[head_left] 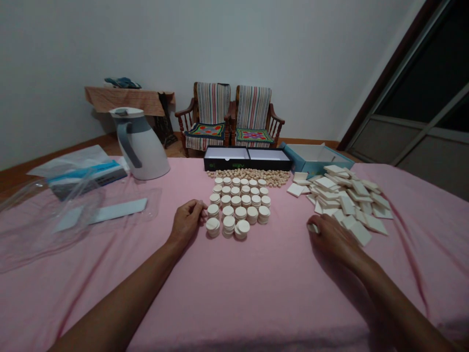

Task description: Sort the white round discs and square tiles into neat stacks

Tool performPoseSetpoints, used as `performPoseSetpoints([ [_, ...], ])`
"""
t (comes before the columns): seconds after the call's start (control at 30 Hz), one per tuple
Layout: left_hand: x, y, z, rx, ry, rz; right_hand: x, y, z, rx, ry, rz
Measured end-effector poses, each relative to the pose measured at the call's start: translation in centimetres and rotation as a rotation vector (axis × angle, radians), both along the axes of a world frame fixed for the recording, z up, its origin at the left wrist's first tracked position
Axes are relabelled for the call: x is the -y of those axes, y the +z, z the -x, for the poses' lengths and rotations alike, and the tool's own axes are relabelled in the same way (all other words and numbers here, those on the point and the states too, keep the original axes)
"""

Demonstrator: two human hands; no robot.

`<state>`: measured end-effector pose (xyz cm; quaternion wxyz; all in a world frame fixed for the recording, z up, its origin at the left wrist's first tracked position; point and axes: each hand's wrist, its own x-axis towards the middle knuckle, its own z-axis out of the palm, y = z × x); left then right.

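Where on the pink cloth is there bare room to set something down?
Widest bare cloth: nearest the person, between the forearms, before the discs. A second patch lies between discs and right hand. Crowded: left, with packaging and jug; behind the discs, with beads and black box; right, under the tiles.

Home sitting room with cushioned wooden armchairs (211,117).
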<state>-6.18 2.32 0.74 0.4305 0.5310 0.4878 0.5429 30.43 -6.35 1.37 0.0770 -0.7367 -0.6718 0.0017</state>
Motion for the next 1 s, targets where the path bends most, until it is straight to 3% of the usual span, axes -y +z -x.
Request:
performPoseSetpoints([
  [0.13,-0.1,-0.2,0.0,0.042,-0.016,0.006,-0.4,0.9,2.5,-0.120,0.086,-0.102],
  [0.3,-0.2,-0.7,0.2,0.063,-0.024,0.016,-1.3,3.4,7.9,-0.352,0.405,-0.167],
  [0.5,-0.3,-0.8,0.3,0.055,-0.037,0.010,-3.6,5.1,13.2,-0.340,0.547,-0.167],
  [0.7,-0.4,-1.1,0.3,0.063,-0.038,0.003,-5.3,4.9,14.5,-0.307,0.562,-0.141],
  [1.0,-0.6,-1.4,0.5,0.046,-0.046,-0.019,-5.2,5.0,14.3,-0.313,0.558,-0.134],
])
